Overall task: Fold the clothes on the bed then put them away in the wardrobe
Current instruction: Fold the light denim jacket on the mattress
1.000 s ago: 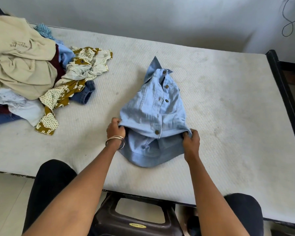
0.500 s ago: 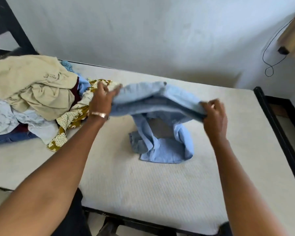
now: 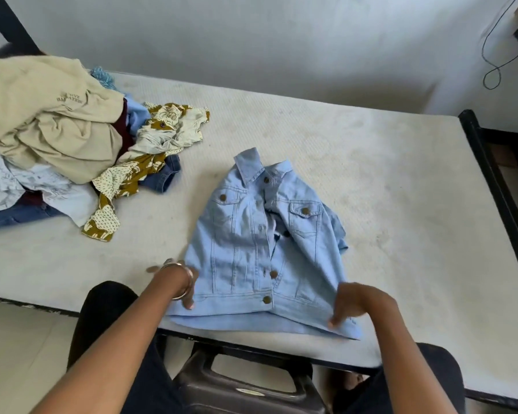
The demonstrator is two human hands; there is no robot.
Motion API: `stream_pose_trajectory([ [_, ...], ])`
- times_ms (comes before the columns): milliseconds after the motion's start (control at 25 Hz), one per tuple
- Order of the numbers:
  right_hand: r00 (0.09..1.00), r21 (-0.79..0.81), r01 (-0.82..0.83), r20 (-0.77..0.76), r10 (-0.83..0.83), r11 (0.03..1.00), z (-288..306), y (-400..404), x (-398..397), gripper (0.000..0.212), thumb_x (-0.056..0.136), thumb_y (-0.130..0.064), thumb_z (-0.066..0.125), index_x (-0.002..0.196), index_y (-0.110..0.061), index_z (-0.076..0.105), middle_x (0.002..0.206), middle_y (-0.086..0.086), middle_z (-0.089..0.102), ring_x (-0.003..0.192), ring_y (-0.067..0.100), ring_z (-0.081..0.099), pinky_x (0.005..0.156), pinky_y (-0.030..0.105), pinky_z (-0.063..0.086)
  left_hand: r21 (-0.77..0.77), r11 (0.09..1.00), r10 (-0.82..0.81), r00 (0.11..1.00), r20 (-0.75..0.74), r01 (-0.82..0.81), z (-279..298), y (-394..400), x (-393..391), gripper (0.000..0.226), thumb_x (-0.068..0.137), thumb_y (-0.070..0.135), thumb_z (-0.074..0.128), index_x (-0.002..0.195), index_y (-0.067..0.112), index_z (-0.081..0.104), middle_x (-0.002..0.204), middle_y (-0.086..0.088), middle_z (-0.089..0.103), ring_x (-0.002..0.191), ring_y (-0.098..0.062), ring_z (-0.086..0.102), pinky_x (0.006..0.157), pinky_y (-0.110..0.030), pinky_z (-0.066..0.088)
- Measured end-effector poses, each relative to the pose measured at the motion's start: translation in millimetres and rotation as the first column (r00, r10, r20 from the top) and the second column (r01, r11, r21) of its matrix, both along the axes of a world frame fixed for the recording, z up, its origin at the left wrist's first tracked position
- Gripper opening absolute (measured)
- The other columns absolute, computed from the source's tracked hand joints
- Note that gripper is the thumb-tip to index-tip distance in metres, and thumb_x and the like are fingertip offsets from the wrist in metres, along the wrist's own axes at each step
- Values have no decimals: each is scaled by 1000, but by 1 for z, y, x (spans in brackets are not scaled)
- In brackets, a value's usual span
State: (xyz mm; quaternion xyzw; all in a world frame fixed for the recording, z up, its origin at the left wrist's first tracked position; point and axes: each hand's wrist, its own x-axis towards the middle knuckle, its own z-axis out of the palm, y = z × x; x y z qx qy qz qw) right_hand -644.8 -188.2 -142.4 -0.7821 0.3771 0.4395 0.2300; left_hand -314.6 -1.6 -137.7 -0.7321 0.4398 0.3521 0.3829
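From the head camera, a light-blue denim jacket (image 3: 260,249) is lying front-up at lower centre of the frame, collar pointing up, brass-coloured buttons down its placket and on two flapped chest pockets, its hem reaching the near edge of the white quilted mattress (image 3: 386,180). The left hand (image 3: 183,289), blurred, with a metal bangle (image 3: 183,282) at its wrist, is pinching the hem's left corner. The right hand (image 3: 355,303) is gripping the hem's right corner with curled fingers. At upper left, a crumpled clothes pile (image 3: 57,138) is sitting: a beige sweatshirt (image 3: 48,115) bearing small print too blurred to read, a cream-and-mustard printed garment (image 3: 150,153), dark denim beneath. A black looped cable (image 3: 495,64) is hanging on the wall at upper right.
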Motion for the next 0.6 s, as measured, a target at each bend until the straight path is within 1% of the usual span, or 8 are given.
stream_pose_trajectory([
  [40,993,-104,36,116,-24,994,3,1,18,44,76,-49,75,83,-9,59,82,1,64,87,26,64,84,37,51,-122,992,22,999,25,-19,5,-16,-14,71,83,47,66,142,19,39,148,-12,32,137,-39,30,103,-59,35],
  [80,955,-166,119,288,-68,979,0,4,36,35,83,-37,71,81,-6,57,81,4,64,87,28,64,83,37,52,-318,946,61,998,-11,-61,5,-31,-30,53,86,41,63,132,17,51,141,-13,41,132,-37,39,102,-53,39],
  [120,875,-159,225,466,-128,961,-3,10,54,22,87,-25,66,84,-3,62,85,8,68,88,29,65,79,34,52,-505,848,120,986,-112,-161,-1,-45,-48,35,88,33,59,118,14,61,132,-14,52,124,-35,48,98,-45,44],
  [160,774,-80,317,597,-210,945,-9,20,70,11,88,-13,65,88,-3,68,88,10,71,87,26,66,76,29,51,-608,739,179,955,-238,-290,-6,-55,-70,24,89,27,57,105,12,66,122,-15,60,116,-33,55,92,-40,47],
  [240,625,69,418,702,-342,906,-25,41,95,17,84,1,62,95,-5,73,93,11,74,87,25,68,75,25,51,-630,628,273,888,-371,-456,-27,-64,-107,20,89,16,54,102,8,67,111,-16,66,110,-33,59,88,-37,46],
  [360,568,50,521,725,-390,852,-57,69,106,29,78,2,60,103,-4,72,101,16,67,88,34,66,79,33,49,-651,558,398,855,-333,-514,-56,-65,-145,29,94,9,44,121,2,54,124,-18,56,117,-35,53,95,-38,41],
  [480,479,60,624,758,-442,779,-74,70,103,29,78,3,66,105,-4,73,100,15,65,84,32,66,75,26,45,-673,558,434,862,-263,-486,-70,-62,-154,33,91,16,52,121,3,49,124,-17,51,116,-36,52,93,-40,43],
  [600,482,81,617,747,-457,783,-76,60,103,20,75,0,72,94,-5,73,96,13,66,83,30,65,76,31,47,-680,471,471,812,-344,-562,-76,-62,-147,35,87,26,61,118,9,55,119,-13,59,111,-32,57,87,-39,46],
])
